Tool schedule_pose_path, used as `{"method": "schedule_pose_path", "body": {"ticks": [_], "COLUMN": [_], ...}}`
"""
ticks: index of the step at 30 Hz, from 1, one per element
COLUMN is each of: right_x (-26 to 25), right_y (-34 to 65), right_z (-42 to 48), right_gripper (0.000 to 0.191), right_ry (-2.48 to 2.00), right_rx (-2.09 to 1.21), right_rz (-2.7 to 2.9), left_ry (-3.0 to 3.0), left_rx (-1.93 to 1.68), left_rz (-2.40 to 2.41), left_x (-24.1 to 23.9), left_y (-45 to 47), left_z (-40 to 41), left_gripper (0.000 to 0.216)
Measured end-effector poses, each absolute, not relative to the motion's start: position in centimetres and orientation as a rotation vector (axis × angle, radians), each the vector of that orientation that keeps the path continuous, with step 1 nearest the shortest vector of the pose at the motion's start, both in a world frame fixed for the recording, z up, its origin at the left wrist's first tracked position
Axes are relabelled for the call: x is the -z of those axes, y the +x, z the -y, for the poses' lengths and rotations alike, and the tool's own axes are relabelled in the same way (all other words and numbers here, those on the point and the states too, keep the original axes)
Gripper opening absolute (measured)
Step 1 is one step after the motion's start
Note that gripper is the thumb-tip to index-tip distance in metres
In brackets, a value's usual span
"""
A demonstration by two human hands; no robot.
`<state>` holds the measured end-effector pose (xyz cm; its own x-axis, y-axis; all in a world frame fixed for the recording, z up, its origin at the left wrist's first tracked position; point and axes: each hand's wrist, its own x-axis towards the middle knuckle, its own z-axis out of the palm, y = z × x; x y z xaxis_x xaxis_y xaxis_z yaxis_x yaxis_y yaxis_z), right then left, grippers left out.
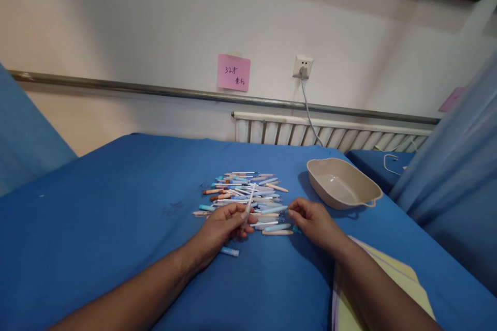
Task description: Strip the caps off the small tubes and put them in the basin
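My left hand is closed around a slim whitish pen, which tilts upward between thumb and fingers. To its right, my right hand has thumb and index finger pinched together by the end of a light blue pen barrel. Whatever sits between those fingertips is too small to tell. Beneath and behind both hands lies a spread of pens and pen parts in blue, white, peach and brown. A blue pen piece lies apart, below my left hand. A small teal piece rests under my right hand.
A beige plastic basin stands to the right on the blue sheet. My right forearm passes over a yellow pad or folder. Behind are a radiator, a rail and a plugged-in socket. Blue curtains hang at both sides.
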<state>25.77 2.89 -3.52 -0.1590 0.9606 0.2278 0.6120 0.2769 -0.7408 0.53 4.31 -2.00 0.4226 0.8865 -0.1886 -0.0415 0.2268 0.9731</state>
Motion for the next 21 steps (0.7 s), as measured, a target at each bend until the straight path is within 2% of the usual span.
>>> {"method": "schedule_pose_path", "body": {"ticks": [4, 10, 13, 21], "right_x": [3.3, 2.9, 2.9, 1.2], "right_y": [25.2, 23.2, 21.3, 14.1], "right_z": [-2.6, -1.3, -0.1, 1.7], "right_gripper": [0.016, 0.013, 0.012, 0.012], "right_ry": [-1.361, -1.225, -1.197, -1.277], "right_rx": [-0.698, -0.727, -0.717, -0.314], "right_rz": [1.892, 1.950, 2.002, 2.495], "left_ry": [1.093, 1.066, 1.053, 1.112], "left_rx": [-0.836, -1.106, -1.197, -1.221], "left_rz": [-0.953, -0.942, -0.969, -1.036], "left_x": [1.2, -0.4, -0.7, -0.2], "left_y": [0.2, -0.9, -1.5, -3.2], "left_z": [-4.5, -5.0, -4.7, -2.7], "left_gripper": [0.030, 0.022, 0.025, 0.031]}}
